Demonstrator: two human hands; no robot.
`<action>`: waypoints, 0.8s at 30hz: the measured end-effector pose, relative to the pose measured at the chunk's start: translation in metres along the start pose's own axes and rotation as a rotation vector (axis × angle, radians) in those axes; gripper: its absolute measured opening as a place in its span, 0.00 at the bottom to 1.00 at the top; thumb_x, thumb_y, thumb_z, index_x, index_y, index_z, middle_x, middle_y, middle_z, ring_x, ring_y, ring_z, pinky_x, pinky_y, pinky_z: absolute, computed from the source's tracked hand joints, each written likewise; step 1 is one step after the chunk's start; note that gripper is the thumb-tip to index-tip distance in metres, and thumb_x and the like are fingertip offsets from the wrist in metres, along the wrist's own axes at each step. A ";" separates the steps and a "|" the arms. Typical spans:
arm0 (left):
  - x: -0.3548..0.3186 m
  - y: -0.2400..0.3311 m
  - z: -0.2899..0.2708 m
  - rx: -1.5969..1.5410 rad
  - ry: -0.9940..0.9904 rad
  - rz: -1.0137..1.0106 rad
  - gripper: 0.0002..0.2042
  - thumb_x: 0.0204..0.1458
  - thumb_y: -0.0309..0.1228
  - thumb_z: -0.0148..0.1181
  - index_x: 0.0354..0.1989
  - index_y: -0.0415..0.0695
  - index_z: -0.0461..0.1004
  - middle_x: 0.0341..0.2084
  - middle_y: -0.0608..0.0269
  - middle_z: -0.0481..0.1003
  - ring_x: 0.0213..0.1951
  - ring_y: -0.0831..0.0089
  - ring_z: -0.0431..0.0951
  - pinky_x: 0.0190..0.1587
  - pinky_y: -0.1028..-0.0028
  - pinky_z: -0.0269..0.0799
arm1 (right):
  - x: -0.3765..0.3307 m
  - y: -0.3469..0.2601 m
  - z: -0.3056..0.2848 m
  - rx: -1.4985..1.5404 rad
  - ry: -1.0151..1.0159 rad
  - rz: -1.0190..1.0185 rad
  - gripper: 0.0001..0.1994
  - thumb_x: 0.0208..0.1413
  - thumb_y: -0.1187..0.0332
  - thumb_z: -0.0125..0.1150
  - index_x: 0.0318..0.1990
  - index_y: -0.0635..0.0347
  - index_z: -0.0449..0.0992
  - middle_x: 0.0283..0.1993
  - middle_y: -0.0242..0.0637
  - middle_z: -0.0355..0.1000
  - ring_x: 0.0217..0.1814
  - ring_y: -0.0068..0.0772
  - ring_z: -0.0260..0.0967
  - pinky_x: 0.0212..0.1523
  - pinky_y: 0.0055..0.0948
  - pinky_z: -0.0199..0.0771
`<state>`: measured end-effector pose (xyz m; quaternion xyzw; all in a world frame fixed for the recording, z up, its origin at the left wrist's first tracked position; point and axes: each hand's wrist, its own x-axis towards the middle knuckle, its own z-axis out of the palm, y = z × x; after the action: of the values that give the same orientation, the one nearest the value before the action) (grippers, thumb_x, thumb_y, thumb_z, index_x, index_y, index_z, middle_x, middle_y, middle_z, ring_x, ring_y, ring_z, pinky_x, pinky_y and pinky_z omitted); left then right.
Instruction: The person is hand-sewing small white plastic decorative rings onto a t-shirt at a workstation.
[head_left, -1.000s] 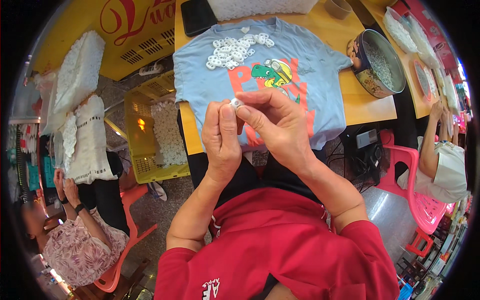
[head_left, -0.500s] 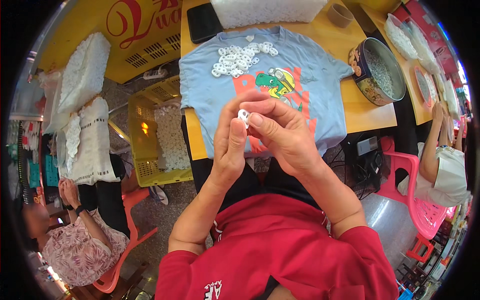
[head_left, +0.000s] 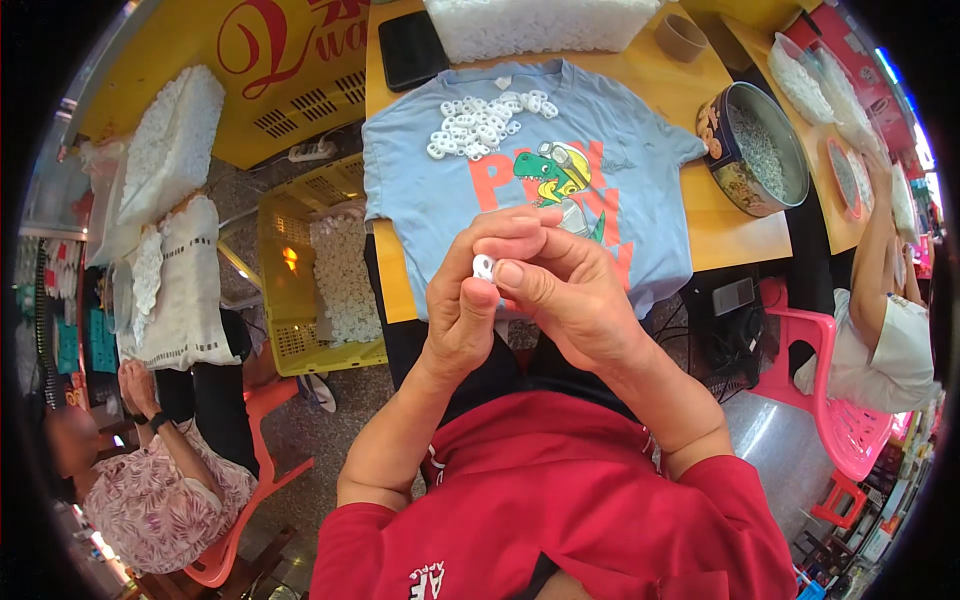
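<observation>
**Small white ring pinched over the shirt**

While the wooden table [head_left: 745,235] bears a light blue T-shirt [head_left: 455,195], a yellow crate [head_left: 290,260] stands on the floor beside it. Your left hand [head_left: 462,320] and right hand [head_left: 570,295] together pinch a small white ring [head_left: 484,267], its opening facing up toward you

One view only: a head-worn fisheye camera, looking steeply down over the wearer's red shirt [head_left: 560,500] at both raised hands, which sit close to the lens at frame centre. It faces forward onto the far yellow-topped wooden table [head_left: 745,225] with a light blue printed T-shirt [head_left: 560,140] spread on it. Straight edges bend near the dark circular rim. Far left takes in a yellow plastic crate [head_left: 290,290] on the floor; far right, a pink plastic chair [head_left: 840,420].
</observation>
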<state>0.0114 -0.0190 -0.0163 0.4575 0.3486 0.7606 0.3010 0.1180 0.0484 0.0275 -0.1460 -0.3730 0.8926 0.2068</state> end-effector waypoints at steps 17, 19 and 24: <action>-0.003 -0.021 -0.005 -0.456 0.268 -0.287 0.29 0.64 0.49 0.35 0.65 0.39 0.52 0.62 0.49 0.59 0.63 0.58 0.61 0.65 0.62 0.55 | 0.049 0.014 0.030 -0.524 0.124 -0.296 0.08 0.56 0.75 0.60 0.42 0.63 0.76 0.46 0.35 0.74 0.47 0.25 0.71 0.44 0.24 0.71; -0.003 -0.014 -0.013 -0.573 0.302 -0.286 0.29 0.64 0.48 0.36 0.66 0.39 0.51 0.61 0.49 0.60 0.63 0.58 0.61 0.66 0.61 0.54 | 0.062 0.027 0.044 -0.951 -0.200 -0.780 0.08 0.54 0.75 0.60 0.42 0.62 0.78 0.50 0.38 0.73 0.51 0.30 0.71 0.44 0.25 0.72; 0.008 0.001 -0.002 -0.556 0.523 -0.357 0.25 0.64 0.45 0.37 0.64 0.41 0.55 0.58 0.51 0.63 0.61 0.59 0.63 0.65 0.60 0.55 | 0.087 -0.001 0.019 -0.985 -0.052 -0.606 0.08 0.53 0.74 0.61 0.40 0.61 0.79 0.46 0.38 0.75 0.44 0.31 0.74 0.39 0.26 0.74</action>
<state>0.0058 -0.0134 -0.0124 0.0829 0.2684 0.8521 0.4417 0.0344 0.0793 0.0315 -0.0899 -0.7746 0.5180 0.3516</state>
